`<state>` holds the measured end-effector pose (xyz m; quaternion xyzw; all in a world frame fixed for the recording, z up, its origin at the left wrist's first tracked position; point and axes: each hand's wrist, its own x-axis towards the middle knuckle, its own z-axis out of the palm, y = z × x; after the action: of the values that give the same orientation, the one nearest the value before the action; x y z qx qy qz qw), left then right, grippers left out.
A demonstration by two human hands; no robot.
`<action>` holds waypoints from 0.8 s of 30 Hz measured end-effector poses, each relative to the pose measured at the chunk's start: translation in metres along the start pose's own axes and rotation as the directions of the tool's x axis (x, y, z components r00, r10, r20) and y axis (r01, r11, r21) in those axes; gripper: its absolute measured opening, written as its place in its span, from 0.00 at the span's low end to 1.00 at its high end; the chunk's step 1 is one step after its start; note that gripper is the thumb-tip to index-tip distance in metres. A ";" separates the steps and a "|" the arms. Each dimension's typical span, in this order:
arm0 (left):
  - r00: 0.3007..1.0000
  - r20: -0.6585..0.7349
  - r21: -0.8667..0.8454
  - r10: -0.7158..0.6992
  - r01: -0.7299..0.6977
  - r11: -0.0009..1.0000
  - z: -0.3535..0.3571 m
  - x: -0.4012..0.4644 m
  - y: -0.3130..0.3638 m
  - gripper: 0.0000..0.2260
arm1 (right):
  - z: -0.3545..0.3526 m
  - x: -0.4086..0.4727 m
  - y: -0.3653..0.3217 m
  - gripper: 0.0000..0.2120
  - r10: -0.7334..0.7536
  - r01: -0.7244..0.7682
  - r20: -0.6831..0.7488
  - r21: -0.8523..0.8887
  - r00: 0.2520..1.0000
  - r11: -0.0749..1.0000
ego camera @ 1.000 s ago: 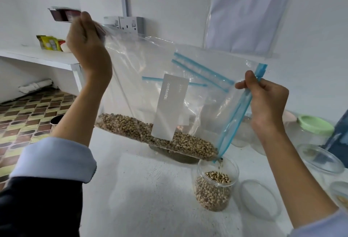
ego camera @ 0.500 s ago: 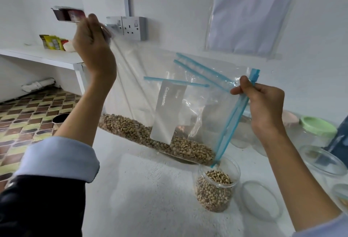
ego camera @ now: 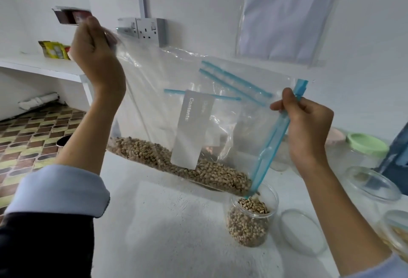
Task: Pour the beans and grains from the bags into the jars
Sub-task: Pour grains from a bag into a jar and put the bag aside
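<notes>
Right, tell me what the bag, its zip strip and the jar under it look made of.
Bag: thin clear plastic film, glossy; it creases and the wall shows through.
Zip strip: stiffer blue plastic, ridged, likely a press seal.
Jar: clear and rigid with a smooth rim; plastic or glass, I cannot tell which.

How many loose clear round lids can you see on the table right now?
2. One clear round lid lies flat just right of the bean-filled clear jar; a second clear round lid sits farther right, near the frame edge. Others may be hidden off-frame.
</notes>
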<state>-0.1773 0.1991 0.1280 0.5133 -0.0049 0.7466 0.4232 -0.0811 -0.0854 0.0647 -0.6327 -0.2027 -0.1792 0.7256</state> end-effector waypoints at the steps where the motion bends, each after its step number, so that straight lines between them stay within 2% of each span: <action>1: 1.000 0.009 -0.006 0.002 -0.002 1.000 0.000 0.000 0.000 0.18 | 0.001 -0.001 0.000 0.15 0.013 -0.013 0.029 -0.005 1.000 1.000; 5: 1.000 0.003 -0.001 0.022 -0.022 1.000 0.002 0.003 0.004 0.18 | 0.002 -0.002 -0.002 0.15 -0.006 0.006 -0.019 0.016 1.000 1.000; 8: 1.000 0.007 -0.014 0.017 -0.017 1.000 0.002 0.007 0.005 0.18 | 0.005 -0.004 -0.005 0.14 0.003 -0.003 0.044 -0.002 0.999 1.000; 11: 1.000 0.009 -0.040 0.006 -0.006 0.999 0.002 0.009 0.006 0.17 | 0.007 -0.001 -0.005 0.14 -0.013 0.013 -0.005 0.021 1.000 1.000; 24: 0.999 0.000 0.062 0.047 -0.047 0.997 -0.004 0.015 0.007 0.15 | 0.014 0.004 -0.010 0.14 0.047 -0.048 0.056 0.022 0.997 0.999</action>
<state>-0.1863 0.2060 0.1408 0.5254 0.0068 0.7565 0.3894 -0.0838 -0.0731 0.0764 -0.6335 -0.2099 -0.1417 0.7311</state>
